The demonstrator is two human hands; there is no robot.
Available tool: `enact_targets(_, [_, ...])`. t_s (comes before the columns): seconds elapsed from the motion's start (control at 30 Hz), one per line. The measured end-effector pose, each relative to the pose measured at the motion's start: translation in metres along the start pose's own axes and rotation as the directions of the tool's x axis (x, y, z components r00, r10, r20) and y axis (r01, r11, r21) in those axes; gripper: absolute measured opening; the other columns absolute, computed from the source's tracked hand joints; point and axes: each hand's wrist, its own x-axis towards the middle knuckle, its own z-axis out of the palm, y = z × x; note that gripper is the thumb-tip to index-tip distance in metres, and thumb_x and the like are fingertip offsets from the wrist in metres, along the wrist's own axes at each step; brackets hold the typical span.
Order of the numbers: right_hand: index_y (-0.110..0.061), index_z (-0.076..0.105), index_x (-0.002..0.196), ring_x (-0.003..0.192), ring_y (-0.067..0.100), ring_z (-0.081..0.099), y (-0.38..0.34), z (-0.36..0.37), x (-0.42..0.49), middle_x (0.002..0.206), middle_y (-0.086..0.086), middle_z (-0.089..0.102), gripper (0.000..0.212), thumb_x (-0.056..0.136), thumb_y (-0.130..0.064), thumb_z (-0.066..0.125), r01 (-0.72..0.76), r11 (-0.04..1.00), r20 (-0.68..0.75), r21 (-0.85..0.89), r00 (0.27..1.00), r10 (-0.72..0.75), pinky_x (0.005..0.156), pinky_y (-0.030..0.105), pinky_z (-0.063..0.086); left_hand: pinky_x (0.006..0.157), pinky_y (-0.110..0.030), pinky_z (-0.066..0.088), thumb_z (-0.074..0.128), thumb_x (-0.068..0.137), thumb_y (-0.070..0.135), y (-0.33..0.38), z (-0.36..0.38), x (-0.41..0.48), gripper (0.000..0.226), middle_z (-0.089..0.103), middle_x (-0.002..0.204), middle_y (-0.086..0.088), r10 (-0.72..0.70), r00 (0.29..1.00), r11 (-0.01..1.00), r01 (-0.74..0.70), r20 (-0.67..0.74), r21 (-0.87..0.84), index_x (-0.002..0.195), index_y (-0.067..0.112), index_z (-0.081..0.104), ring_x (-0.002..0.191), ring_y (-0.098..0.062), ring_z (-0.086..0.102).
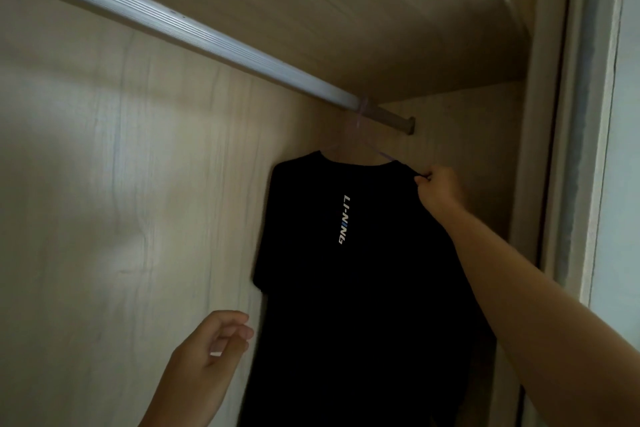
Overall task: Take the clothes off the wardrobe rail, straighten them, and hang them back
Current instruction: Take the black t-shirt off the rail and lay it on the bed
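Pale wood-grain back panel (104,184), wooden top panel (346,10), white door frame (585,149) at right, dim light

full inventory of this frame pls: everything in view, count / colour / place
T-shirt: 1, black with white lettering, hanging at the rail's far end
hanger: 1, pale purple, hooked over the rail, carrying the T-shirt
wardrobe rail: 1, silver, running from upper left to the side wall
wardrobe panels: pale wood grain, behind and above the rail
door frame: 1, grey-white, right edge
right hand: 1, pinches the T-shirt's shoulder nearer the door frame
left hand: 1, lower left, fingers loosely curled, holding nothing
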Motion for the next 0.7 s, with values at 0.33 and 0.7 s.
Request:
enact_targets(0.33, [-0.01,0.059,0.105,0.094,0.027,0.059,-0.037,-0.019,-0.058,0.095,0.008,0.06,0.02,0.094,-0.021,0.047,0.218,0.976,-0.02,0.025,0.976,-0.217,0.082,0.041,0.049,0.07,-0.006,0.043,0.055,0.086,0.01,0.023,-0.005,-0.014,0.022,0.06,0.096,0.031,0.174,0.978,0.97,-0.15,-0.111,0.193,0.087,0.032,0.059,0.089,0.013,0.055])
enact_targets(0.7, [-0.01,0.062,0.1,0.089,0.022,0.058,-0.045,0.002,-0.083,0.093,0.004,0.062,0.017,0.09,-0.022,0.054,0.296,0.941,-0.083,0.163,0.955,-0.286,0.075,0.034,0.046,0.076,-0.004,0.042,0.055,0.086,0.01,0.033,-0.026,-0.018,0.027,0.065,0.091,0.016,0.219,0.962,0.955,-0.177,-0.165,0.236,0.09,0.036,0.057,0.092,0.013,0.055])
